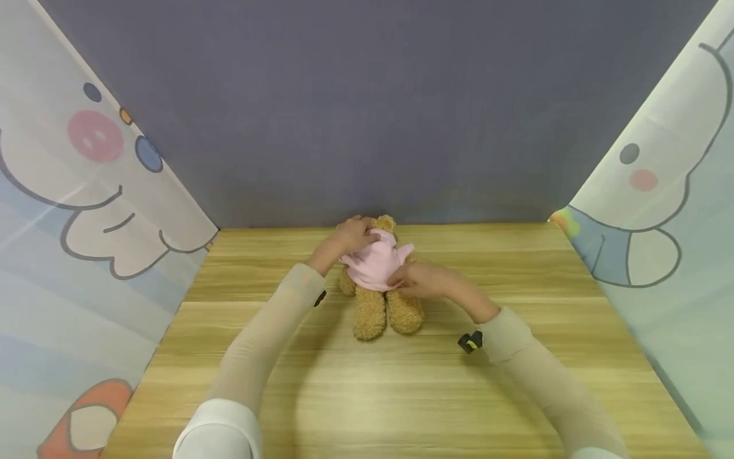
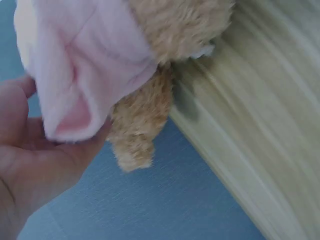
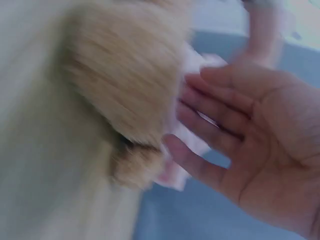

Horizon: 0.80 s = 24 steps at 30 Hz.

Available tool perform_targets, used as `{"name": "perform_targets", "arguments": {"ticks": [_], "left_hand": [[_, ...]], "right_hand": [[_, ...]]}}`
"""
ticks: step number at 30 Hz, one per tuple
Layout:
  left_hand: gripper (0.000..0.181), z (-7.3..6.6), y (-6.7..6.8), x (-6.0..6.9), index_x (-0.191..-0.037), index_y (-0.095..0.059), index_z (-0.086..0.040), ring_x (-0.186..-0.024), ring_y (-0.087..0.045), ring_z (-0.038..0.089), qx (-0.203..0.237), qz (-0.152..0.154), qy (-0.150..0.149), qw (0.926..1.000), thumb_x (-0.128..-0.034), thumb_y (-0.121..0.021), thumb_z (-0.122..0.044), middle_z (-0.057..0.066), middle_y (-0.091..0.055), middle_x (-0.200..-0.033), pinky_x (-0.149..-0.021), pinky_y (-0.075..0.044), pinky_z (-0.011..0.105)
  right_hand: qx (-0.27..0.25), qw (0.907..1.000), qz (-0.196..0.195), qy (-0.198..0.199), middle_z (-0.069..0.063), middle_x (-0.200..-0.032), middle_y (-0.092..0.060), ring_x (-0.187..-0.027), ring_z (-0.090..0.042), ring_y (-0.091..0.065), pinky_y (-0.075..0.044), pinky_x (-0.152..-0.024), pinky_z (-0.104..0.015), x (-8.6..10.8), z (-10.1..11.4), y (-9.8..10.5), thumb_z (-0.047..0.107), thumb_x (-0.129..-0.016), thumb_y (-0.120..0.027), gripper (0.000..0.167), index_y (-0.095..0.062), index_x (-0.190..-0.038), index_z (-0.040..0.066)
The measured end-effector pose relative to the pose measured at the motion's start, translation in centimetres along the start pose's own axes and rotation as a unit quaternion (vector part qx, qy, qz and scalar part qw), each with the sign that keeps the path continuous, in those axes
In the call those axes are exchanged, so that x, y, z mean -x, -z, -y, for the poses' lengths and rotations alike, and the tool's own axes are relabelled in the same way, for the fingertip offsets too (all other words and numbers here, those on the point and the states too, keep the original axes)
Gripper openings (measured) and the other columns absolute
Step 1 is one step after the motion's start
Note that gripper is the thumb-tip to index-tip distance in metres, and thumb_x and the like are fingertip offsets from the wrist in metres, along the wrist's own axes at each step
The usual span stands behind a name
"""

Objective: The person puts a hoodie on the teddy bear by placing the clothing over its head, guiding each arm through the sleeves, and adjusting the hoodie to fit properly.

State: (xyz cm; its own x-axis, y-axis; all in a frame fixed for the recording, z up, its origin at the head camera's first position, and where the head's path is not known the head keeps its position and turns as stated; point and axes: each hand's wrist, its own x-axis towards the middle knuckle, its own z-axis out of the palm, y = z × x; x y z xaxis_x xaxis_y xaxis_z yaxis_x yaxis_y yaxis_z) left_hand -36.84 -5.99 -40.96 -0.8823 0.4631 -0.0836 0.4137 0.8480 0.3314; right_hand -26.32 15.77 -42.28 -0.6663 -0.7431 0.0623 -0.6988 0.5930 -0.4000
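Observation:
A tan plush teddy bear [image 1: 369, 315] in a pink shirt [image 1: 373, 262] lies on the wooden table, its legs toward me. My left hand [image 1: 351, 236] is at the shirt's upper left, by the bear's head; in the left wrist view its fingers [image 2: 87, 147] go round the pink cloth [image 2: 107, 45] near a sleeve opening. My right hand [image 1: 424, 279] is at the lower right hem. In the blurred right wrist view, its loosely extended fingers [image 3: 215, 135] touch the shirt's edge beside the fur [image 3: 130, 70]. Most of the bear's head is hidden.
The wooden table [image 1: 373, 395] ends at a dark grey wall [image 1: 378, 115] just behind the bear. Cartoon-printed curtains stand on both sides, a left curtain [image 1: 34, 268] and a right curtain [image 1: 694, 319]. A black wrist device [image 1: 471, 342] sits by the right sleeve.

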Motion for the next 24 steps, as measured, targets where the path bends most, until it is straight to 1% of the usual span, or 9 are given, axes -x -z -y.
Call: {"name": "perform_targets", "arguments": {"ticks": [6,9,12,15,18,20,21,22,24], "left_hand": [[0.032,-0.1,-0.3,0.5,-0.129,-0.055,0.006,-0.112,-0.060,0.036,-0.025,-0.055,0.002,0.9982,-0.1086,-0.045,-0.017,0.023,-0.057,-0.122,-0.096,-0.051,0.047],[0.032,0.1,-0.1,0.3,-0.127,-0.055,0.008,-0.092,-0.063,0.033,0.011,-0.042,0.000,0.9991,-0.1090,-0.042,-0.014,0.023,-0.062,-0.109,-0.080,-0.054,0.041],[0.031,0.6,0.2,0.2,-0.126,-0.055,0.007,-0.073,-0.057,0.024,0.100,-0.016,0.017,0.9947,-0.1090,-0.039,-0.014,0.017,-0.061,-0.097,-0.065,-0.049,0.034],[0.023,1.3,0.1,0.1,-0.108,-0.058,0.003,-0.064,-0.046,0.016,0.243,0.006,0.053,0.9687,-0.1078,-0.041,-0.011,0.009,-0.052,-0.085,-0.060,-0.042,0.029],[0.022,2.0,0.2,0.0,-0.086,-0.053,-0.003,-0.062,-0.044,0.013,0.378,0.027,0.082,0.9219,-0.1050,-0.043,-0.006,0.004,-0.047,-0.076,-0.061,-0.041,0.028],[0.022,2.3,0.4,0.0,-0.083,-0.051,-0.004,-0.066,-0.045,0.013,0.406,0.042,0.078,0.9095,-0.1041,-0.045,-0.006,0.003,-0.047,-0.077,-0.065,-0.041,0.030],[0.020,2.4,0.5,0.1,-0.086,-0.053,-0.004,-0.069,-0.046,0.014,0.403,0.046,0.070,0.9114,-0.1042,-0.046,-0.007,0.004,-0.049,-0.080,-0.066,-0.042,0.030],[0.017,2.2,0.6,0.1,-0.090,-0.055,-0.003,-0.072,-0.048,0.015,0.384,0.047,0.058,0.9203,-0.1043,-0.048,-0.009,0.005,-0.052,-0.085,-0.068,-0.043,0.032],[0.017,2.0,0.9,0.2,-0.102,-0.059,-0.001,-0.079,-0.050,0.018,0.322,0.035,0.027,0.9456,-0.1055,-0.049,-0.014,0.009,-0.056,-0.094,-0.072,-0.044,0.034]], "right_hand": [[-0.016,0.9926,-0.112,-0.044,-0.017,-0.118,-0.072,-0.104,-0.034,-0.069,-0.055,-0.092,-0.046,-1.7,-1.3,2.8,0.010,-0.096,-0.068,0.028,-0.069,-0.122,-0.002],[-0.015,0.9916,-0.114,-0.060,-0.021,-0.124,-0.066,-0.110,-0.036,-0.065,-0.052,-0.097,-0.047,-3.1,-1.3,2.5,0.018,-0.095,-0.073,0.046,-0.061,-0.132,-0.005],[0.012,0.9933,-0.097,-0.062,-0.022,-0.134,-0.060,-0.121,-0.037,-0.059,-0.046,-0.106,-0.048,-4.4,-1.0,1.4,0.029,-0.091,-0.078,0.061,-0.056,-0.139,-0.003],[0.048,0.9933,-0.089,-0.055,-0.019,-0.137,-0.060,-0.128,-0.037,-0.055,-0.042,-0.111,-0.049,-5.2,-0.6,0.4,0.033,-0.090,-0.079,0.060,-0.059,-0.136,0.000],[0.085,0.9917,-0.090,-0.034,-0.010,-0.122,-0.068,-0.116,-0.031,-0.061,-0.045,-0.107,-0.049,-5.6,-0.4,-0.3,0.031,-0.088,-0.080,0.043,-0.069,-0.121,0.006],[0.103,0.9904,-0.088,-0.025,-0.003,-0.106,-0.069,-0.101,-0.024,-0.063,-0.050,-0.096,-0.047,-5.7,-0.4,-0.6,0.029,-0.087,-0.081,0.029,-0.071,-0.106,0.011],[0.108,0.9900,-0.088,-0.023,0.000,-0.098,-0.067,-0.093,-0.021,-0.062,-0.052,-0.090,-0.047,-5.7,-0.4,-0.7,0.028,-0.086,-0.082,0.023,-0.070,-0.099,0.013],[0.112,0.9894,-0.090,-0.021,0.002,-0.091,-0.065,-0.086,-0.019,-0.059,-0.051,-0.084,-0.046,-5.6,-0.4,-0.8,0.027,-0.086,-0.082,0.020,-0.068,-0.093,0.015],[0.118,0.9881,-0.095,-0.025,0.004,-0.084,-0.059,-0.079,-0.016,-0.055,-0.050,-0.078,-0.046,-5.3,-0.4,-0.8,0.026,-0.086,-0.082,0.021,-0.063,-0.086,0.017]]}}
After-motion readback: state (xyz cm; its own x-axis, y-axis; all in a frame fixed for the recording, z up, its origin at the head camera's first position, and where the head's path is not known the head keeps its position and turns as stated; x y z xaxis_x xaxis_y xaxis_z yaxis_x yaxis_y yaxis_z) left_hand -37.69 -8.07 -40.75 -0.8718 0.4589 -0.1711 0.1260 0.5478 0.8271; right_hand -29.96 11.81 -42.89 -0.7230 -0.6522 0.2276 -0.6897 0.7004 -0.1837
